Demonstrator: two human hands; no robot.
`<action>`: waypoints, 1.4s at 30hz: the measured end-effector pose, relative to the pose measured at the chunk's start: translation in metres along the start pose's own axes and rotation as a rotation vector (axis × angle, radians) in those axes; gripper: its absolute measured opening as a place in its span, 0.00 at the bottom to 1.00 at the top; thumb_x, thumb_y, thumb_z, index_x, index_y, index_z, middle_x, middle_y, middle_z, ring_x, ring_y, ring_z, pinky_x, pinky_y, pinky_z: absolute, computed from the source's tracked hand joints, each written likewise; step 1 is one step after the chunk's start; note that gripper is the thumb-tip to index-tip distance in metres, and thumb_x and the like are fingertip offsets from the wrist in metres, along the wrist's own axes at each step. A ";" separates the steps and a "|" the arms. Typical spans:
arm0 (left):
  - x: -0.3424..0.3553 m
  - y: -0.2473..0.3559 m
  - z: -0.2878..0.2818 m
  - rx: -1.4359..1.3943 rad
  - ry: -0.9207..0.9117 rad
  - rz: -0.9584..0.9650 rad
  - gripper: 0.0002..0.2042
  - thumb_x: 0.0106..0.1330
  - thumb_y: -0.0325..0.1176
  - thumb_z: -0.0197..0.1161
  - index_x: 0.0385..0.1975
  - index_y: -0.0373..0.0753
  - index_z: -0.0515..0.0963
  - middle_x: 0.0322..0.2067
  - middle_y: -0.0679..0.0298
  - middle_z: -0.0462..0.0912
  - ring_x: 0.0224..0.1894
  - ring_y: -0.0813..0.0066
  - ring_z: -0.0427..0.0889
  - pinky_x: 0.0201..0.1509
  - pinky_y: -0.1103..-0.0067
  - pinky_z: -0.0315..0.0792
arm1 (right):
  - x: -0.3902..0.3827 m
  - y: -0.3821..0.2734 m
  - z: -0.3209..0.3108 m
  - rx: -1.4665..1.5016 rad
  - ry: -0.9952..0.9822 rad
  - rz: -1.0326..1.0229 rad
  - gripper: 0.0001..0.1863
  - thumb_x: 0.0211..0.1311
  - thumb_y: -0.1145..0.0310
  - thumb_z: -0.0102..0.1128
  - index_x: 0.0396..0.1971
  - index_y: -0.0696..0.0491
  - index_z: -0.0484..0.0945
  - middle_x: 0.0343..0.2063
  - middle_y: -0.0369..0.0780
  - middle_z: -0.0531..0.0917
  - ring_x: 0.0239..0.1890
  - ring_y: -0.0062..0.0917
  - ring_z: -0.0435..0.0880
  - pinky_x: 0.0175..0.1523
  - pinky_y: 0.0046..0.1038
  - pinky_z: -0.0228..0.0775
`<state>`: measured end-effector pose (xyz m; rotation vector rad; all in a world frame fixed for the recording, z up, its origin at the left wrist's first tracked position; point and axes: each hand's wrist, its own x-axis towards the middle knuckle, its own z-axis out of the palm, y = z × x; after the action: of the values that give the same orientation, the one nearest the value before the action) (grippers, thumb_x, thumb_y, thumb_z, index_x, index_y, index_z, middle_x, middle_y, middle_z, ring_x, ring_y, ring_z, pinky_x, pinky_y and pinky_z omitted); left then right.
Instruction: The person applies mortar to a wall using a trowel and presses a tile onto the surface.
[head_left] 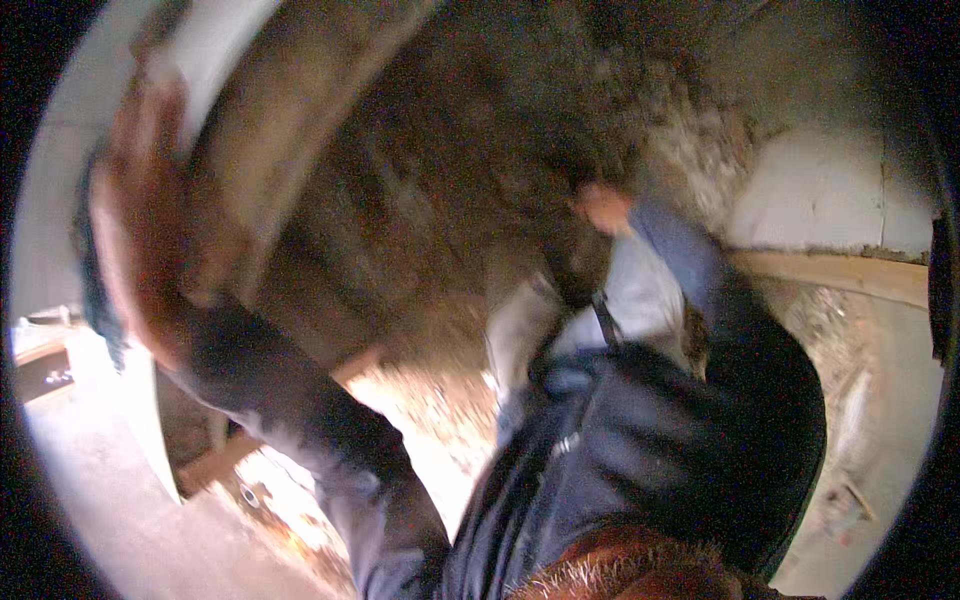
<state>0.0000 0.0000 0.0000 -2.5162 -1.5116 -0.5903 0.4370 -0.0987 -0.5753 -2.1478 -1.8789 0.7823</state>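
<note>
My left hand (145, 215) is raised at the far left, its fingers stretched upward and its palm side against the edge of a pale panel (225, 50). Right beside it, a wooden beam (330, 120) slants upward. Across my body, my right hand (605, 207) is out by my light-coloured trousers (635, 285). Motion blur smears its fingers, and whether it holds anything cannot be made out.
Behind my hands is a dark, rough surface (430, 200), heavily blurred. A pale wall panel (820, 190) stands at the right above a wooden strip (840, 275). Brightly lit, debris-strewn ground (430, 410) shows below, beside a pale floor (110, 460).
</note>
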 end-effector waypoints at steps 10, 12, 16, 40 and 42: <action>0.015 0.086 -0.007 -0.014 0.201 -0.306 0.27 0.74 0.52 0.53 0.54 0.30 0.77 0.58 0.48 0.77 0.63 0.55 0.74 0.64 0.68 0.67 | -0.073 -0.041 -0.087 1.236 -0.419 0.099 0.25 0.72 0.41 0.45 0.43 0.50 0.76 0.17 0.32 0.71 0.13 0.18 0.67 0.16 0.23 0.56; 0.018 0.093 -0.008 0.021 0.150 -0.319 0.29 0.73 0.55 0.52 0.56 0.31 0.76 0.58 0.48 0.77 0.62 0.55 0.74 0.64 0.68 0.67 | -0.083 -0.059 -0.109 1.388 -0.266 -0.018 0.26 0.72 0.41 0.45 0.45 0.51 0.75 0.18 0.32 0.72 0.14 0.17 0.67 0.16 0.21 0.55; 0.020 0.095 -0.006 -0.001 0.122 -0.382 0.30 0.73 0.56 0.51 0.58 0.33 0.75 0.57 0.49 0.78 0.62 0.57 0.74 0.64 0.69 0.67 | -0.072 -0.086 -0.179 1.704 -0.131 -0.327 0.22 0.74 0.48 0.47 0.43 0.53 0.74 0.19 0.32 0.72 0.16 0.15 0.68 0.18 0.21 0.56; 0.023 0.111 0.001 0.026 0.234 -0.314 0.25 0.74 0.45 0.52 0.58 0.29 0.74 0.59 0.46 0.76 0.62 0.58 0.75 0.65 0.70 0.66 | 0.027 -0.209 -0.355 1.664 0.752 -0.625 0.16 0.69 0.60 0.60 0.49 0.54 0.73 0.33 0.34 0.78 0.32 0.20 0.77 0.37 0.26 0.72; 0.022 0.111 -0.006 -0.044 0.193 -0.347 0.26 0.74 0.46 0.52 0.59 0.28 0.72 0.59 0.45 0.76 0.62 0.57 0.74 0.65 0.70 0.65 | 0.010 -0.176 -0.345 1.659 0.721 -0.469 0.15 0.70 0.60 0.60 0.50 0.50 0.73 0.29 0.28 0.74 0.27 0.11 0.70 0.29 0.19 0.66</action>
<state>0.1049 -0.0376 0.0230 -2.1614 -1.8868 -0.8942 0.4561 0.0129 -0.2053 -0.6782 -0.6509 0.7781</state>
